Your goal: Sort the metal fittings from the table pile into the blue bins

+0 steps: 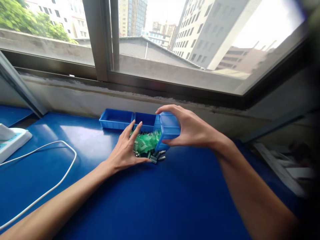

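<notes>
My right hand (186,126) grips a small blue plastic bin (170,124), tipped on its side with its mouth facing left. A green plastic bag (147,141) lies at the bin's mouth, partly hidden by my left hand. Below the bag, several small dark and silvery pieces (153,157) lie in a pile on the blue tabletop (160,200); their kind is too small to tell. My left hand (126,148) is held open on the left side of the pile, fingers spread and thumb stretched along its near edge.
Behind my hands, two blue bins (117,120) stand side by side near the wall. A white cable (67,170) loops over the table at left, by a white power strip (15,143). A window frame (172,88) runs above the table's back edge.
</notes>
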### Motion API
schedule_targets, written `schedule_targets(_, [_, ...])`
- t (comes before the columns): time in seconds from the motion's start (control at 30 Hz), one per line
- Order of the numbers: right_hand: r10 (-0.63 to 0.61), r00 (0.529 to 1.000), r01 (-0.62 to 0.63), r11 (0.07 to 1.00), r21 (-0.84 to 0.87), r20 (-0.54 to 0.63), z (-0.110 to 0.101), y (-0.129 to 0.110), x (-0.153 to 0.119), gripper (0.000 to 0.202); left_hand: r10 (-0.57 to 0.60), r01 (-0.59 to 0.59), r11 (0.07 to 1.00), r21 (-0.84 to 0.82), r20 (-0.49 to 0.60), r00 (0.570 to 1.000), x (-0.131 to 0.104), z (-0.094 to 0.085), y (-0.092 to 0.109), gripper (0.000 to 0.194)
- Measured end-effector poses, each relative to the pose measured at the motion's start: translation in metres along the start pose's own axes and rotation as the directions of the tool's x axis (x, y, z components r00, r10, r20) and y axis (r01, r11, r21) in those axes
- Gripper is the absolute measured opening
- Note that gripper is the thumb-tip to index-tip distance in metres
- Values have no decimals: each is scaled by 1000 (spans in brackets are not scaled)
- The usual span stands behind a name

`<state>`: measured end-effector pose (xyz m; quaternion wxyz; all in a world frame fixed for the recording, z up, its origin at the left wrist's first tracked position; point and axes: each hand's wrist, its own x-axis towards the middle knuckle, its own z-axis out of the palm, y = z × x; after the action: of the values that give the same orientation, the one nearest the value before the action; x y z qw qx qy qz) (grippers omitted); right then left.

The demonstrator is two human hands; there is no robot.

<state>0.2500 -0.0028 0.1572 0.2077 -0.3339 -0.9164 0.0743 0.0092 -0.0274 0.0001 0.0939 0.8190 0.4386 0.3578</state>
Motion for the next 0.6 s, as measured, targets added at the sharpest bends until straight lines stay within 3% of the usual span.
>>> schedule_targets(0.1, [-29, 999, 29, 999, -26, -20, -6, -6, 4, 76, 33, -30, 997, 76, -45, 998, 0, -4, 3, 115])
schedule_targets(0.2, [-32, 999, 31, 999, -30, -29, -13, -6, 1, 76, 43, -41, 989, 143, -12, 999, 1, -4, 5, 92])
schedule_targets(0.33, [46, 995, -46, 999, -1, -84, -23, 7, -13, 77, 61, -58, 978, 201, -6, 998, 4, -3, 8, 71])
schedule_targets(0.47, [206, 966, -176, 967, 185, -158, -26, 30, -34, 78, 129, -115, 964, 242, -41, 991, 10, -2, 13, 61])
schedule_targets(0.6, [299, 913, -194, 916, 350, -277, -19, 50, -51, 76, 245, -237, 927, 291, 9, 970, 19, 1, 19, 45])
